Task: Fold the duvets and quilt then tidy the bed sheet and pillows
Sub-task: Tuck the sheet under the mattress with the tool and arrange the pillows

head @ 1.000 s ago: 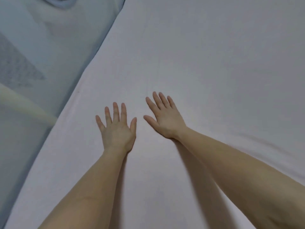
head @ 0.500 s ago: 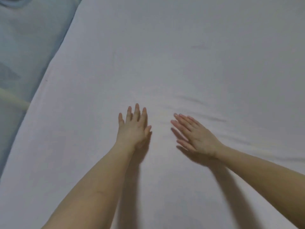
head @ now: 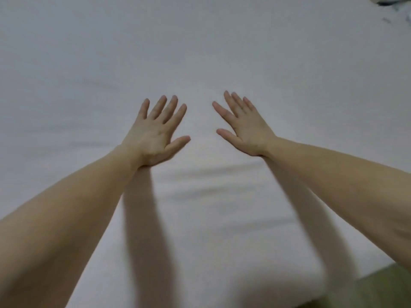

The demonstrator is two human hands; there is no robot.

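Sheet (head: 289,63) fills nearly my whole view, pale white and stretched across the bed, mostly smooth toward the far side. I see soft shallow creases running sideways between and below my wrists. My left hand (head: 155,132) lies flat on it, palm down, fingers straight and spread wide, holding nothing. My right hand (head: 246,127) lies beside it, a gap of bare sheet between them, fingers straight too and fanned, empty. Both forearms throw long shadows toward me. An olive-green patch (head: 378,290) shows at the lower right corner; I cannot tell what it is.
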